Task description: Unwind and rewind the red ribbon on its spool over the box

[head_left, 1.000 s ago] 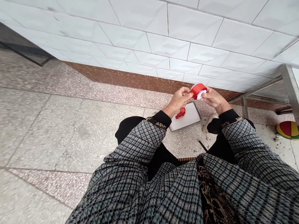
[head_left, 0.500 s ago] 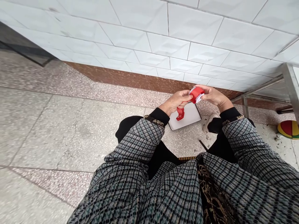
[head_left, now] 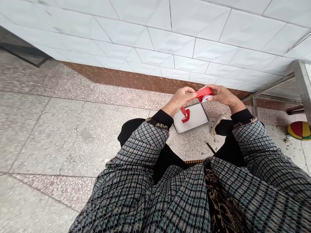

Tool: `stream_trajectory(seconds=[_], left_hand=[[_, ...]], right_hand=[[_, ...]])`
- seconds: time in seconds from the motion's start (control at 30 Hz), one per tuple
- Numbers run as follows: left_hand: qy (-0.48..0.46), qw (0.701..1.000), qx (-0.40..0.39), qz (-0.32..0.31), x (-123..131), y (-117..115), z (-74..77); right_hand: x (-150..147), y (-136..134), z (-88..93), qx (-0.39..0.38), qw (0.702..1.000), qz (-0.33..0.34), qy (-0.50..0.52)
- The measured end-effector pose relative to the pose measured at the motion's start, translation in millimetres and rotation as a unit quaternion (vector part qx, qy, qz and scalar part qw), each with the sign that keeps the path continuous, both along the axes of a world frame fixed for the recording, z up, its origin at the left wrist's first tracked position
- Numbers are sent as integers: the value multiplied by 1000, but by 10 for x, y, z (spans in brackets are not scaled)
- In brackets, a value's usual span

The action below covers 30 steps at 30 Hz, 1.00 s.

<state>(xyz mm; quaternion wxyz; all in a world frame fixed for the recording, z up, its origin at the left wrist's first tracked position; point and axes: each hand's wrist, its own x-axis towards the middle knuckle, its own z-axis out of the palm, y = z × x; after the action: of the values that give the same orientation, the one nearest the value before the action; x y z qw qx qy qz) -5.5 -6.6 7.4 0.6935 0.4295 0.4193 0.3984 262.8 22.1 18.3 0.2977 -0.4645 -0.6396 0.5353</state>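
A white spool of red ribbon (head_left: 206,94) is held up in front of me by my right hand (head_left: 223,96), fingers above it and thumb at its near side. My left hand (head_left: 181,99) pinches the red ribbon (head_left: 186,116) between thumb and fingers. A short stretch runs taut between the two hands, while the loose end curls down below my left hand. Under it on the floor lies a shallow white box (head_left: 194,121) with a dark rim. The hanging ribbon overlaps the box in view; whether it touches cannot be made out.
A white tiled wall (head_left: 170,45) with a brown skirting rises ahead. To the right stand a metal frame (head_left: 302,87) and a red, yellow and green ball (head_left: 299,130). A dark stick (head_left: 211,148) and small scattered bits lie on the floor near my shoe (head_left: 217,124).
My left hand has moved away from the spool, to the left, drawing out a stretch of ribbon. The loose end hangs in a larger curl. The view has shifted slightly.
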Motion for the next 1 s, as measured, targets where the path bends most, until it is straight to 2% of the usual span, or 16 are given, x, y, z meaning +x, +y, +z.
stream_trajectory(seconds=[0.2, 0.37, 0.6, 0.73, 0.9, 1.0], left_hand=[[-27, 998, 13, -56, -52, -6, -31], [-46, 997, 30, -46, -21, -28, -24], [-36, 996, 41, -65, 9, -56, -50], [-28, 996, 77, -33, 82, -77, -124], [-103, 986, 127, 34, 209, -92, -223], [-128, 983, 128, 42, 246, -91, -265]], right_hand=[[-6, -17, 84, -39, 997, 4, 63], [-90, -59, 106, -83, 989, 17, 125], [-102, -45, 61, -76, 983, 15, 169], [-88, -26, -43, -96, 973, -3, 210], [-129, -49, -197, -115, 964, -20, 241], [-178, -66, -267, -131, 954, -23, 269]])
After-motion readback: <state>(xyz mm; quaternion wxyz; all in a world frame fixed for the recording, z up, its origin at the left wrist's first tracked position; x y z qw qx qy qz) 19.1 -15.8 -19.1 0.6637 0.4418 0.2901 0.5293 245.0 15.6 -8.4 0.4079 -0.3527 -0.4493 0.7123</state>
